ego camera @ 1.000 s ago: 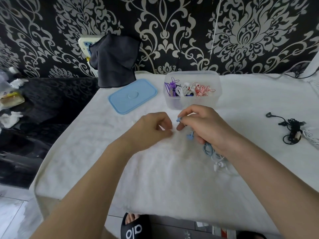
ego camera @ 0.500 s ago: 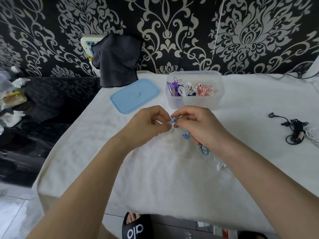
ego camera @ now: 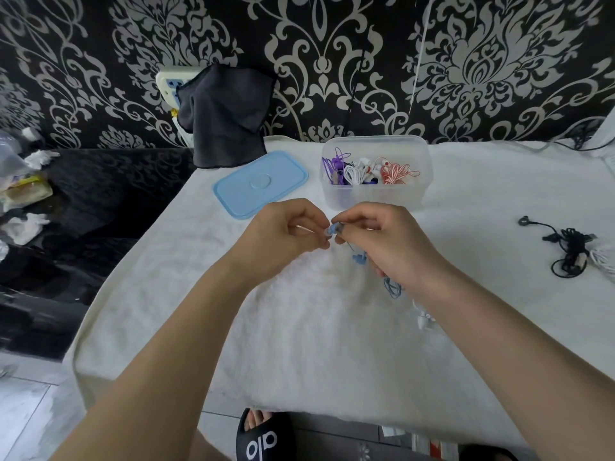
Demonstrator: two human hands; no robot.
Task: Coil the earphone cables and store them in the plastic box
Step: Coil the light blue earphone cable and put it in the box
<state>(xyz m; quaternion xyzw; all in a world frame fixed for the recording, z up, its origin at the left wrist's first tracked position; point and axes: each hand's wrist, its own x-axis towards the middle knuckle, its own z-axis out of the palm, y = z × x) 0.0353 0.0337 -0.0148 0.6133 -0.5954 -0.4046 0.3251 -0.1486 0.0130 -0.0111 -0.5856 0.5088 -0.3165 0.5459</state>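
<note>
Both hands meet above the white cloth in front of the clear plastic box [ego camera: 376,194]. My left hand [ego camera: 283,234] and my right hand [ego camera: 382,241] pinch one end of the blue earphones [ego camera: 359,258] between fingertips. The blue cable hangs under my right palm and loops on the cloth by my wrist. A white earbud [ego camera: 422,319] lies just below that wrist. The box holds coiled purple, white and red-white earphones. Black earphones [ego camera: 569,251] lie tangled at the far right, touching a white cable [ego camera: 604,259].
The blue lid [ego camera: 259,184] lies left of the box. A dark cloth [ego camera: 226,118] hangs over a wall socket behind it. The table's front edge runs just above a black slipper [ego camera: 263,439]. A dark counter with clutter sits to the left.
My hands have come together and lifted slightly toward the box. My left fingers have taken hold of the blue earphone end that my right hand held alone.
</note>
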